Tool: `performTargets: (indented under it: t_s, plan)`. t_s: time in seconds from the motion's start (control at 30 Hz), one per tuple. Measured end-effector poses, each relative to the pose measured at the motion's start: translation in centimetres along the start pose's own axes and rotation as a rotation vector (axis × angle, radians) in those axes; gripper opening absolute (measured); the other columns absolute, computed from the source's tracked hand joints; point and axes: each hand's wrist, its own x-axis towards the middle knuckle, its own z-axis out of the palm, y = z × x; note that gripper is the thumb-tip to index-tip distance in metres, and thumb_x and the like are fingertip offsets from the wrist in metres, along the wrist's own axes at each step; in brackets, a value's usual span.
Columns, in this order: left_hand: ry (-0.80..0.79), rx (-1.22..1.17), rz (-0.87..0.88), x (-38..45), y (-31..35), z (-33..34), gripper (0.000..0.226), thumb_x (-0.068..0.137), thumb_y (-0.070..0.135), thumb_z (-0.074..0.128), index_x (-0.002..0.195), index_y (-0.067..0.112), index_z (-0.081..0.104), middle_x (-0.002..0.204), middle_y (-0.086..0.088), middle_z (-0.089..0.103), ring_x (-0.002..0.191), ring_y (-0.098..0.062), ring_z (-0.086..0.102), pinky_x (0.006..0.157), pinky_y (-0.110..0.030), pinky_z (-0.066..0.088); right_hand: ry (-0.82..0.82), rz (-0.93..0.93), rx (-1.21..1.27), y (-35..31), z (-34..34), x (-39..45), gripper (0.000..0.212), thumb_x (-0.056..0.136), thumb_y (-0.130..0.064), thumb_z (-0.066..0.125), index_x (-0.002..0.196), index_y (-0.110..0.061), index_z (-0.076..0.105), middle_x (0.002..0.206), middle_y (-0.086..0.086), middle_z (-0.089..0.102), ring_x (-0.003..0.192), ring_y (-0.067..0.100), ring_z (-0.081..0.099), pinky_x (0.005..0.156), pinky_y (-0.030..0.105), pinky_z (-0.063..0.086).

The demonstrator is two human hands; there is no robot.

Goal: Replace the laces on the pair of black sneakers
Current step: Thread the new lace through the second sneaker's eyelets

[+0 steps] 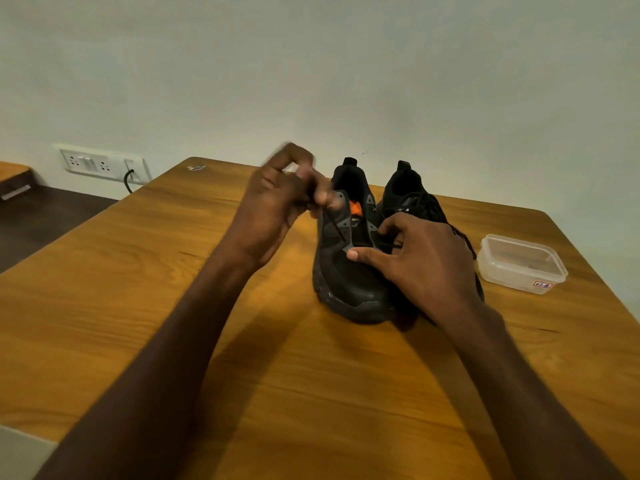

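Two black sneakers stand side by side on the wooden table (138, 289), toes toward me. The left sneaker (346, 282) has grey eyelet tabs and an orange patch on its tongue. A black lace (335, 226) runs from its left eyelets up into my left hand (277, 206), which pinches the lace just above the shoe's left side. My right hand (422, 261) rests across the left sneaker's right side, thumb on the vamp, fingers pinching a lace strand. The right sneaker (412, 195) is laced and partly hidden behind my right hand.
A clear plastic container (519, 263) with a small label sits to the right of the shoes near the table's right edge. A wall socket panel (100, 164) with a plugged-in cable is at the back left. The wall stands close behind the table.
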Motion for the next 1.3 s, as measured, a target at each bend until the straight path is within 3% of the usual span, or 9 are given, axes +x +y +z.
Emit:
performTargets:
  t_s: [0.1, 0.23, 0.37, 0.53, 0.67, 0.83, 0.97, 1.17, 1.3]
  plan:
    - [0.077, -0.006, -0.019, 0.1, -0.1, -0.4, 0.012, 0.107, 0.016, 0.051, 0.097, 0.011, 0.050, 0.073, -0.010, 0.047, 0.062, -0.019, 0.048, 0.050, -0.029, 0.037, -0.003, 0.026, -0.040, -0.2, 0.0, -0.1, 0.071, 0.072, -0.085, 0.065, 0.120, -0.033, 0.068, 0.110, -0.009, 0.070, 0.097, 0.010, 0.061, 0.078, 0.032, 0.052]
    - [-0.255, 0.750, -0.081, 0.0, -2.3, -0.7, 0.021, 0.087, 0.025, 0.083, 0.101, 0.014, 0.071, 0.094, 0.004, 0.063, 0.080, -0.003, 0.057, 0.070, -0.020, 0.043, 0.039, 0.008, -0.056, -0.5, -0.1, -0.3, 0.064, 0.075, -0.081, 0.067, 0.118, -0.034, 0.067, 0.108, -0.011, 0.071, 0.097, 0.010, 0.063, 0.073, 0.029, 0.044]
    - [-0.240, 0.774, -0.095, 0.0, -2.6, -0.4, 0.005, 0.092, 0.018, 0.075, 0.091, 0.018, 0.070, 0.098, 0.009, 0.065, 0.096, -0.007, 0.058, 0.078, -0.030, 0.041, 0.022, 0.008, -0.028, -0.7, -0.1, -0.3, 0.065, 0.073, -0.082, 0.067, 0.117, -0.034, 0.067, 0.103, -0.011, 0.071, 0.095, 0.010, 0.065, 0.078, 0.031, 0.053]
    - [-0.094, 0.258, 0.055, 0.0, -0.8, -0.1, 0.012, 0.108, 0.005, 0.048, 0.098, 0.001, 0.053, 0.094, -0.015, 0.069, 0.099, -0.027, 0.071, 0.089, -0.037, 0.055, 0.035, 0.048, -0.046, -0.2, -0.4, -0.1, 0.081, 0.064, -0.096, 0.058, 0.113, -0.033, 0.069, 0.098, -0.012, 0.071, 0.090, 0.010, 0.065, 0.078, 0.038, 0.059]
    - [0.008, -0.222, 0.067, 0.5, 0.7, 0.3, 0.015, 0.110, 0.010, 0.034, 0.099, 0.009, 0.044, 0.076, -0.006, 0.046, 0.061, -0.018, 0.044, 0.061, -0.029, 0.041, -0.026, 0.070, -0.133, -0.7, -0.1, -0.1, 0.084, 0.062, -0.099, 0.054, 0.111, -0.032, 0.069, 0.097, -0.011, 0.069, 0.090, 0.011, 0.062, 0.080, 0.038, 0.057]
    - [-0.117, 0.571, -0.060, 0.0, -1.2, -1.0, 0.014, 0.097, 0.024, 0.072, 0.098, 0.013, 0.064, 0.086, 0.009, 0.059, 0.075, -0.002, 0.055, 0.069, -0.020, 0.046, 0.014, 0.067, -0.137, -1.0, -0.1, -0.1, 0.087, 0.061, -0.100, 0.051, 0.111, -0.031, 0.068, 0.103, -0.009, 0.068, 0.097, 0.015, 0.062, 0.089, 0.046, 0.054]
    - [-0.291, 0.775, -0.130, -0.2, -2.6, -0.8, 0.017, 0.087, 0.034, 0.080, 0.089, 0.022, 0.069, 0.096, 0.006, 0.061, 0.092, -0.012, 0.059, 0.079, -0.033, 0.049, 0.014, 0.038, -0.105, -1.0, -0.3, -0.3, 0.082, 0.064, -0.094, 0.058, 0.118, -0.033, 0.065, 0.111, -0.008, 0.066, 0.101, 0.013, 0.059, 0.085, 0.036, 0.051]
    - [-0.119, 0.420, -0.008, 0.0, -1.3, -0.1, 0.012, 0.106, 0.012, 0.056, 0.096, 0.006, 0.059, 0.099, -0.011, 0.072, 0.104, -0.025, 0.071, 0.084, -0.027, 0.052, -0.012, 0.058, -0.077, -0.5, -0.8, -0.2, 0.077, 0.064, -0.096, 0.056, 0.103, -0.032, 0.067, 0.084, -0.012, 0.066, 0.076, 0.007, 0.059, 0.064, 0.029, 0.050]
    - [-0.090, -0.015, 0.067, 0.0, 0.3, 1.1, 0.017, 0.112, 0.008, 0.036, 0.098, 0.006, 0.047, 0.079, -0.012, 0.062, 0.078, -0.034, 0.068, 0.075, -0.040, 0.055, -0.059, 0.103, -0.106, -0.3, -0.6, -0.1, 0.085, 0.058, -0.102, 0.049, 0.099, -0.030, 0.070, 0.083, -0.010, 0.067, 0.075, 0.009, 0.061, 0.065, 0.029, 0.052]
